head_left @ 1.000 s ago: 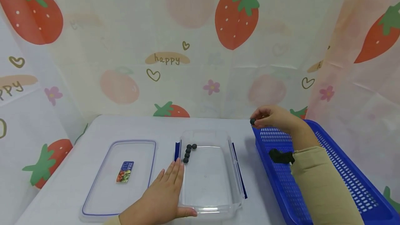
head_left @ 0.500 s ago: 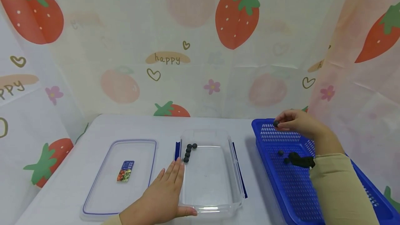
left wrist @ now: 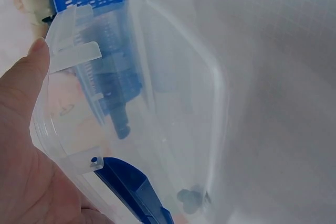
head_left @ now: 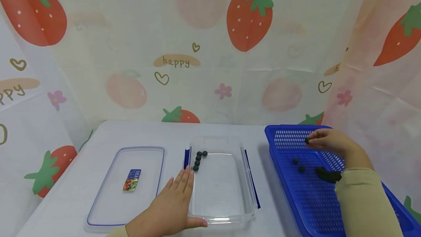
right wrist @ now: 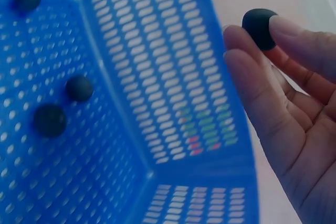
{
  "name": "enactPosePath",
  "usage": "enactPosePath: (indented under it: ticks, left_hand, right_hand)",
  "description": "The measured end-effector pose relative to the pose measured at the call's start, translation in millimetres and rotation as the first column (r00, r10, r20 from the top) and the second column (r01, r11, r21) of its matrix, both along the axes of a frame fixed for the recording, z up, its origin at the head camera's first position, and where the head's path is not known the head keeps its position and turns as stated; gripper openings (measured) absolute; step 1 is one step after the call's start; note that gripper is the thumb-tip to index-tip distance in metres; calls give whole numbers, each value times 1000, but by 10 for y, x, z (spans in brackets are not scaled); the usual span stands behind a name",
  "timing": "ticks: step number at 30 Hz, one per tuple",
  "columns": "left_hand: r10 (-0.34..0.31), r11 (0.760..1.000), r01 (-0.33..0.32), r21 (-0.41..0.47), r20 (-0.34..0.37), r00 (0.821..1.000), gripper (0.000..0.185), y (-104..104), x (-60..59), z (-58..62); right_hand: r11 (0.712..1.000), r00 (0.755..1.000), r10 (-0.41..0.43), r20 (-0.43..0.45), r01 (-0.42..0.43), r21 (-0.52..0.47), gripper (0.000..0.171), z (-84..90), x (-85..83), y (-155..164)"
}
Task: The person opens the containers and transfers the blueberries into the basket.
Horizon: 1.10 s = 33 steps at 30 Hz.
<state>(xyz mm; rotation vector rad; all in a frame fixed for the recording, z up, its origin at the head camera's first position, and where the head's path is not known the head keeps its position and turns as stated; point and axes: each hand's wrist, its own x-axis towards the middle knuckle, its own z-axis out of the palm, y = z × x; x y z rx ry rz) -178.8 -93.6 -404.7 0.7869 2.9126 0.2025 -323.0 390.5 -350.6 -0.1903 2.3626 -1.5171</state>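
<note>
My left hand (head_left: pixel 172 204) lies along the left side of a clear plastic box (head_left: pixel 217 193), fingers straight and thumb on the front rim. Its thumb and part of the palm show beside the box in the left wrist view. In the box, several small dark balls (head_left: pixel 197 163) form a bent row at the far left. My right hand (head_left: pixel 333 143) is over the far part of a blue perforated basket (head_left: pixel 284 193), pinching a small dark ball (right wrist: pixel 258 28) between thumb and fingertips. More dark balls (right wrist: pixel 50 120) lie on the basket floor.
A clear lid (head_left: pixel 105 196) with a blue edge and a printed label (head_left: pixel 132 180) lies left of the box. Blue latches (head_left: pixel 252 180) stick out from the box's sides. A dark object (head_left: pixel 328 175) hangs at my right sleeve's cuff. A strawberry-print curtain (head_left: pixel 210 46) stands behind the table.
My right hand has moved right and slightly nearer, from the basket's far left corner to over the basket, the ball still pinched. Two balls on the basket floor have come into sight. Left hand unchanged.
</note>
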Motion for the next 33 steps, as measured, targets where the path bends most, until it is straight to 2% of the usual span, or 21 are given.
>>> enactPosePath:
  ticks: [3, 8, 18, 25, 33]
  left_hand:
    - [0, 1000, 0, 2, 1, 1000, 121, -2, -2, -6]
    - [-1, 1000, 1, 9, 5, 1000, 120, -2, -3, -11]
    - [1, 1000, -1, 15, 1, 1000, 119, 3, 7, 10]
    - [5, 1000, -5, 12, 13, 1000, 118, 2, 2, 10]
    - [5, 1000, -5, 17, 9, 1000, 118, 8, 2, 5]
  right_hand:
    - [1000, 999, -23, 42, 23, 17, 21, -56, 20, 69]
    - [996, 996, -59, 64, 55, 64, 23, -148, 40, 156]
    - [990, 979, -142, 144, 140, 25, 16, -245, 73, 253]
    - [977, 967, -210, 141, 206, 48, 15, -268, 100, 257]
    - [970, 960, -241, 144, 239, 36, 13, -289, 97, 302]
